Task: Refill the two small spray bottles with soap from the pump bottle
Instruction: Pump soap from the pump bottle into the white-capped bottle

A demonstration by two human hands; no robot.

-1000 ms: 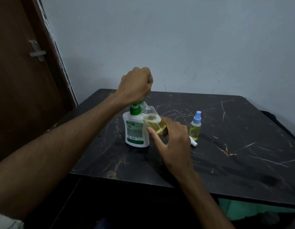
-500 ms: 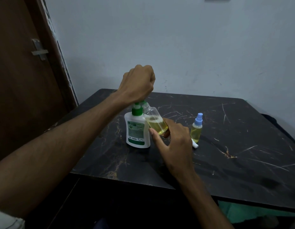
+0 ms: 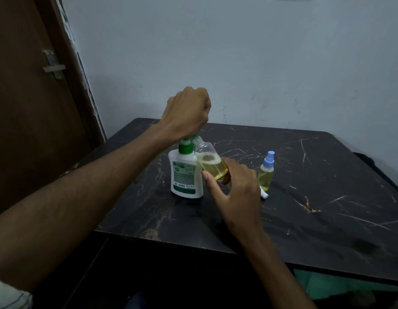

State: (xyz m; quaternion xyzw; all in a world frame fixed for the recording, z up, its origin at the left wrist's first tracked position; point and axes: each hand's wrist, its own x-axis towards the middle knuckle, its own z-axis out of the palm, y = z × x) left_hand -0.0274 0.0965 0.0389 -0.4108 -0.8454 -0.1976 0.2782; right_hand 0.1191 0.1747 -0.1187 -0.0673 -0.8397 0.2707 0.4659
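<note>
A white pump bottle (image 3: 185,177) with a green pump stands on the black marble table (image 3: 327,197). My left hand (image 3: 186,112) is closed in a fist on top of its pump head, which it hides. My right hand (image 3: 236,192) holds an uncapped clear spray bottle (image 3: 210,162), tilted with its neck up against the pump's spout; yellow soap fills about half of it. A second small spray bottle (image 3: 266,173), with a blue spray cap and yellow liquid, stands upright to the right.
A small white piece, partly hidden (image 3: 264,194), lies at the foot of the blue-capped bottle. A brown door (image 3: 26,108) with a metal latch is on the left. A pale wall rises behind the table. The table's near edge is close to me.
The fist on the pump has shifted only slightly. The held bottle keeps its tilt at the spout. The view has drifted a little.
</note>
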